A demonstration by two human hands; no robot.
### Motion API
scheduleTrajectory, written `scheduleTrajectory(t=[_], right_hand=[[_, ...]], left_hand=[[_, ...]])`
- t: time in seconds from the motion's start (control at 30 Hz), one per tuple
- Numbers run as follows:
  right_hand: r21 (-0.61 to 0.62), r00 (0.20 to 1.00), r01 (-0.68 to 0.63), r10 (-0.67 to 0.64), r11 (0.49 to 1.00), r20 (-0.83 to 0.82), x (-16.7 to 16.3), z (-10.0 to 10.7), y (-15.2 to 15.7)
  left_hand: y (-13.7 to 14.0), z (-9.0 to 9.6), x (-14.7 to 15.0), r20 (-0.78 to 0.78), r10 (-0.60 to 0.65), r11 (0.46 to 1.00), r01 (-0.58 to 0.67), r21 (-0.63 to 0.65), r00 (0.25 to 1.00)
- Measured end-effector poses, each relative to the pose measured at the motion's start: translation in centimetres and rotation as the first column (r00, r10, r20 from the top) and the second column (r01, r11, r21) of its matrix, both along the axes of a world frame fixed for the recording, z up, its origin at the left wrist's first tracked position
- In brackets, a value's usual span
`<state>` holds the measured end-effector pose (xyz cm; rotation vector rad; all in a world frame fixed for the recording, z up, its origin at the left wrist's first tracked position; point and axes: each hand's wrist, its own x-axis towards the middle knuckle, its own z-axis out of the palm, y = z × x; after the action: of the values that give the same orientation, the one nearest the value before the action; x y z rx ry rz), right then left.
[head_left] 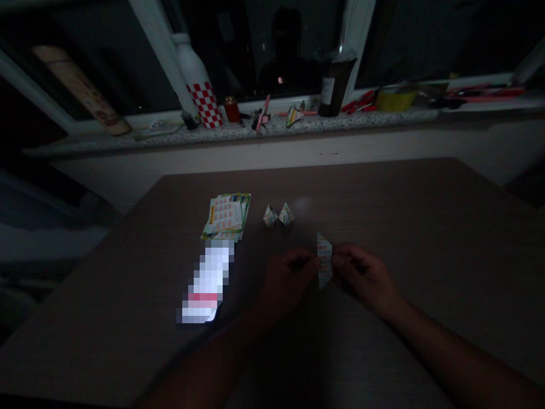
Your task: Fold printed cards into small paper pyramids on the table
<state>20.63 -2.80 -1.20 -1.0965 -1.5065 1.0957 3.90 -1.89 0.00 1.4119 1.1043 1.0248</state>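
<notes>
Paper printed in columns, a folded strip [325, 264], is pinched at its left edge by a person's left hand [289, 278] and at its right by the right hand [366, 272], above the middle of a dim table [426, 227]. Two pointed paper shapes [286, 215] stand just beyond; a leaflet stack [225, 217] and glowing phone [206, 284] lie left. On the far sill [157, 135], a checked bottle [204, 102], amber jar [232, 109], dark pouch [327, 91] and yellow container [395, 99] stand in shadow, their contents indistinct from here.
</notes>
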Motion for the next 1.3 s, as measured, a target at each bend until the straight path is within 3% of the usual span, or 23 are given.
scheduleTrajectory(t=[0.2,0.43,0.8,0.93,1.13,1.3], right_hand=[[0.049,0.992,-0.095,0.091,0.994,0.09,0.0,0.5,0.1],[-0.009,0.995,-0.101,0.101,0.995,0.017,-0.1,0.4,-0.3],[0.111,0.994,-0.04,0.028,0.993,0.11,-0.1,0.9,-0.3],[0.066,0.997,-0.071,0.068,0.995,0.046,0.0,0.7,-0.4],[-0.02,0.999,-0.016,0.015,1.0,-0.036,-0.2,0.1,-0.5],[-0.052,0.99,-0.094,0.088,0.994,-0.108,-0.1,-0.1,-0.3]], left_hand=[[0.0,0.0,0.0,0.059,-0.014,0.999,0.016,-0.043,0.998],[-0.2,0.2,0.2,0.109,-0.032,0.998,0.037,-0.041,0.994],[-0.4,0.3,0.3,0.162,-0.078,0.987,0.098,-0.124,0.984],[-0.4,0.3,0.4,0.198,-0.071,0.979,0.106,-0.175,0.978],[-0.3,0.2,0.5,0.234,-0.105,0.954,0.164,-0.251,0.966],[0.2,-0.3,0.2,0.332,-0.062,0.924,0.18,-0.338,0.941]])
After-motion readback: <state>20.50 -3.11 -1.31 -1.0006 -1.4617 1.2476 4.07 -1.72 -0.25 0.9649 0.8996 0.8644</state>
